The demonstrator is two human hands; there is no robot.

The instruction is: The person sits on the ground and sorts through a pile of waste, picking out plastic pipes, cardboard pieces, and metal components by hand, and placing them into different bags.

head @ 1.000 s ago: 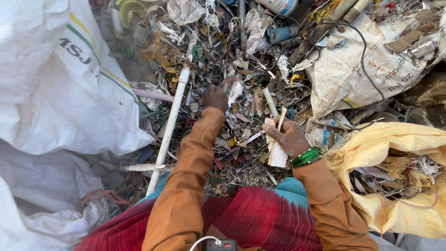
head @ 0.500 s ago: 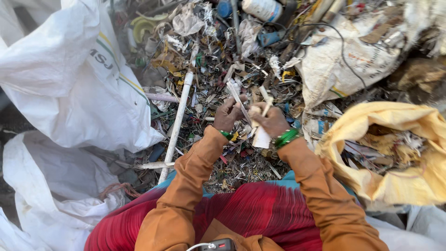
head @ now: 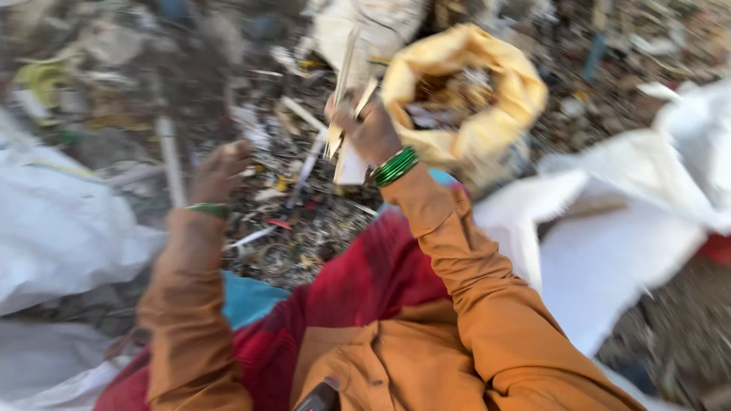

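My right hand (head: 371,131) is raised in front of me, its grip pressed together around a bundle of pale sticks (head: 344,84) and flat scraps that fan upward out of my fist; a white piece (head: 350,166) hangs below it. Green bangles (head: 394,166) ring that wrist, above an orange sleeve (head: 464,266). Just beside the fist, to its right, the mouth of a yellow sack (head: 464,91) gapes, with mixed scrap inside.

My left hand (head: 219,171) hangs lower and well apart from the right, fingers curled loosely over the litter (head: 304,221); the blur is too heavy to tell whether that grip holds anything. A green bangle (head: 205,208) sits at that wrist too. A white pipe (head: 169,156) lies on the ground just left of it.

Underneath both hands the ground is covered in small, mixed waste. A white sack (head: 61,236) lies at my left, and another white sack (head: 609,243) spreads at my right. My red cloth (head: 365,281) and a patch of blue (head: 247,297) cover my lap.
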